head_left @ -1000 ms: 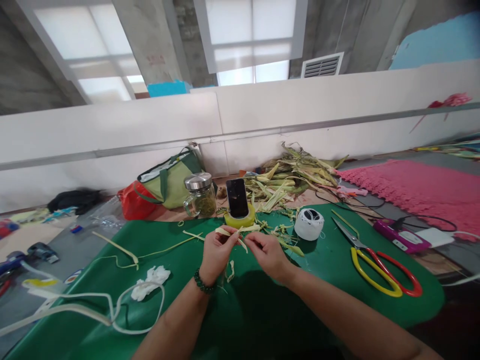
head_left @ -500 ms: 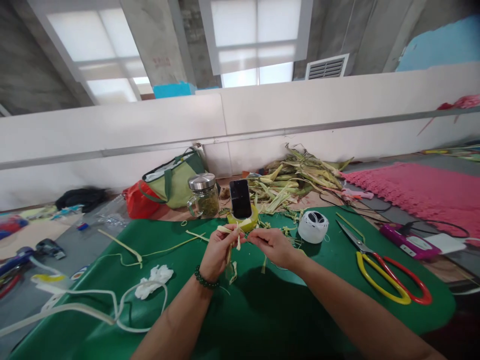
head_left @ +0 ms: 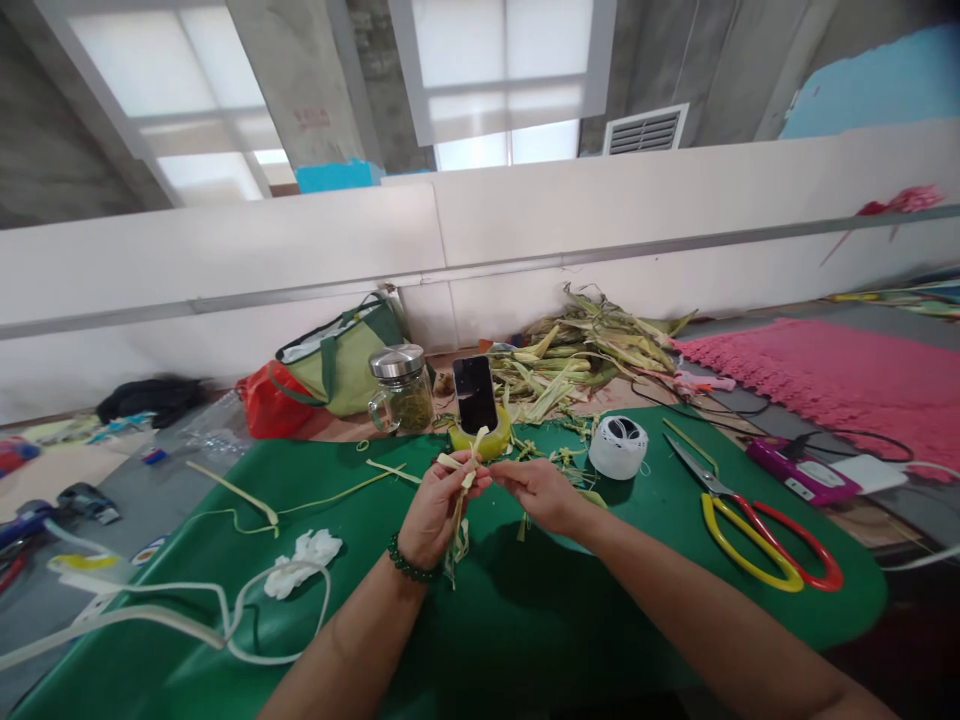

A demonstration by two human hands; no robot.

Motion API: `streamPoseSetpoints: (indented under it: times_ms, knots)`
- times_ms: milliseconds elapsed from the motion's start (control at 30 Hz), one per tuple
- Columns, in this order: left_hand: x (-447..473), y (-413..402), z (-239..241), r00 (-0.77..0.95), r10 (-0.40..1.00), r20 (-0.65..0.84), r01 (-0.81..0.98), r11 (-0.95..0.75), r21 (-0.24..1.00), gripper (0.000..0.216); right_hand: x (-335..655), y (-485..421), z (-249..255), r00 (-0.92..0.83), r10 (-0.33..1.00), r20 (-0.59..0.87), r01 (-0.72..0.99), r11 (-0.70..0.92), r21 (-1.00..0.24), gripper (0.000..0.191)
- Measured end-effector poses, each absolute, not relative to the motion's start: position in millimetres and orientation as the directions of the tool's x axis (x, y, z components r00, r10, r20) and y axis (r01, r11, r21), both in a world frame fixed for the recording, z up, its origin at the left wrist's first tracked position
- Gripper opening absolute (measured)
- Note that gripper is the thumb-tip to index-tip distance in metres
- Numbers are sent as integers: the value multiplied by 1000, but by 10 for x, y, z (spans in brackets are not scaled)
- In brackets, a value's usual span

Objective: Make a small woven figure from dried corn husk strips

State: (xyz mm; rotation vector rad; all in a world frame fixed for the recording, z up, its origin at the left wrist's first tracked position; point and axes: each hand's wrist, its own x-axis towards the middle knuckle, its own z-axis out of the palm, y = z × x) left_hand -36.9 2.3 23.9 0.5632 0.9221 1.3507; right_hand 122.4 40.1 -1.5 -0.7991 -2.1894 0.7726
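Apparently mid-job: pinching crossed corn-husk strips (head_left: pixel 470 478) in L hand (head_left: pixel 437 510), over table (head_left: pixel 637 620), roughly centre, w/ tails (head_left: pixel 454 545) dangling toward 6 o'clock. Poss. joined at crossing; can't tell if knotted. With R hand (head_left: pixel 546 492) at 3 o'clock, bunched at fingertips near strips; can't tell if gripping anything. Prob. remaining: securing loose ends. Not using scissors (head_left: pixel 718 487), farther out at 3 o'clock, or husk pile (head_left: pixel 600 345), approx. 1 o'clock.

Light glows through a left window (head_left: pixel 161 80) and a middle window (head_left: pixel 502 60), a bare concrete pillar (head_left: pixel 300 80) between them. A louvred vent (head_left: pixel 643 131) shows above the white partition (head_left: pixel 300 235), whose grey rail (head_left: pixel 750 239) runs behind the grey desk (head_left: pixel 161 495).
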Motion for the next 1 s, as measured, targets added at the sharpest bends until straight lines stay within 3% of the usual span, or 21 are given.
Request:
streamPoseSetpoints:
  times_ms: [100,167,333,467,567,767,867,1000]
  knots:
    - [-377,19,211,-89,986,-142,-531,74,844,27,1242,349,-35,-625,658,421,361,721,-592,28]
    - [-386,16,207,-102,990,-93,-448,38,893,32,1273,374,-54,-631,646,429,352,731,-584,28]
    - [-360,-4,216,-93,995,43,-132,-55,990,27,1374,526,-47,-522,737,430,335,640,-691,30]
    - [-317,-16,208,-110,987,115,-46,-121,992,24,1358,505,43,-430,803,412,227,538,-812,42]
    - [-298,-24,208,-87,987,133,-30,-136,990,24,1278,459,83,-387,862,328,47,374,-926,27]
    - [-263,-24,152,3,997,81,-192,-79,978,24,1208,476,62,-437,896,83,-257,-35,-966,35]
    - [-254,8,103,71,995,63,-267,-42,963,24,1201,467,58,-502,864,-35,-295,-209,-933,42]
    - [-249,40,95,69,996,52,-261,-32,965,24,1172,437,55,-498,862,-94,-302,-275,-913,45]
